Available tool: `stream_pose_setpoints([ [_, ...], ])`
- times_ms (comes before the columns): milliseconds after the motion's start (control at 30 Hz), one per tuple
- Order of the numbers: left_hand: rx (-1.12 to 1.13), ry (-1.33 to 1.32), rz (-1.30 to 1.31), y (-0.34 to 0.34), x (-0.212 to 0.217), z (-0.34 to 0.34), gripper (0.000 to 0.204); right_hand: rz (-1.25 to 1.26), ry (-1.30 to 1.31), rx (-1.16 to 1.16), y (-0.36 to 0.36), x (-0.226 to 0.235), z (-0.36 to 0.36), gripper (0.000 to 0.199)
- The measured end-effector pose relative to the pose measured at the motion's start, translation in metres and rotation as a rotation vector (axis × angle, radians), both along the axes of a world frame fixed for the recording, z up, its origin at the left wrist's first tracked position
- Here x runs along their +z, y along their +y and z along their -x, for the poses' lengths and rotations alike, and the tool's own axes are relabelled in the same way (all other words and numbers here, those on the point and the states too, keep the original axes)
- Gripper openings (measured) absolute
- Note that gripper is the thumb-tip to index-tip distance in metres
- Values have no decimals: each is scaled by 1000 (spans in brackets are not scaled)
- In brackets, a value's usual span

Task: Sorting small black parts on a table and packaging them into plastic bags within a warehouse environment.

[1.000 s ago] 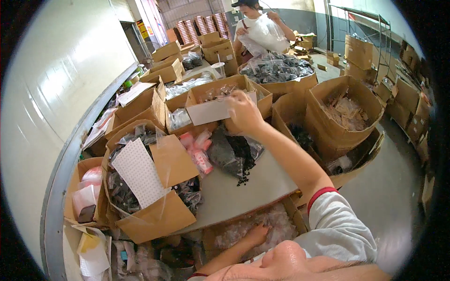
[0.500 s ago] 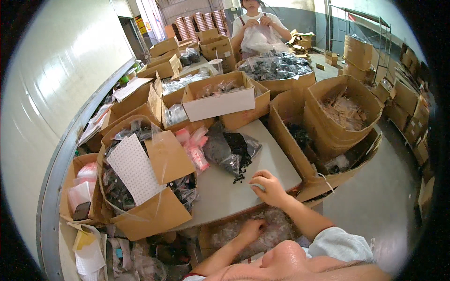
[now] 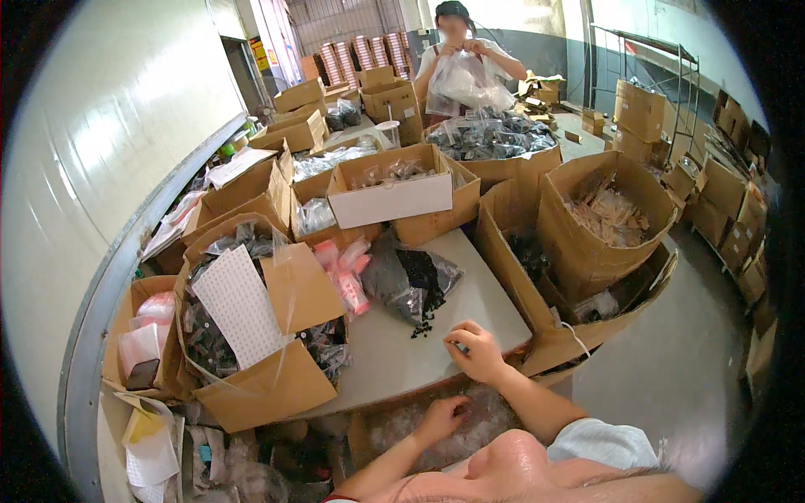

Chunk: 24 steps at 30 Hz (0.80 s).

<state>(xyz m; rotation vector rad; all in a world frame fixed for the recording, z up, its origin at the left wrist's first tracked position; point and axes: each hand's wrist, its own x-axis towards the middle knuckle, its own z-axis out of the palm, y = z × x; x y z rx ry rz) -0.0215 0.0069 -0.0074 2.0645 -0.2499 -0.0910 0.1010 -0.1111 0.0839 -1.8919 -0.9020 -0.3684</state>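
My right hand (image 3: 478, 352) rests on the front edge of the grey table (image 3: 394, 356), fingers pinched together on a small part that is too tiny to make out. Just beyond it lies a clear bag of small black parts (image 3: 407, 281), with a few spilled on the table. My left hand (image 3: 440, 417) is lower, below the table edge. Its fingers are bent into a cardboard box of clear plastic bags (image 3: 486, 419), and whether it grips one is unclear.
Pink packets (image 3: 348, 272) lie left of the black bag. An open box with a white perforated sheet (image 3: 239, 306) stands at the left, a white-fronted box (image 3: 390, 199) behind, and tall open boxes (image 3: 604, 218) at the right. A person (image 3: 465, 59) handles a clear bag at the far end.
My right arm, stretched out to the white-fronted box a second ago, has drawn back to the table's front edge. My left hand has stayed in the box of clear bags.
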Motion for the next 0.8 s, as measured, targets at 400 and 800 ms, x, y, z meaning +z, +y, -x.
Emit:
stream_pose_setpoints([
  [400, -119, -71, -138, 3, -7, 0, 40, 34, -59, 3, 0, -4, -6, 10],
  [800, 51, -55, 90, -6, 14, -1, 12, 50, -12, 3, 2, -1, 1, 8],
])
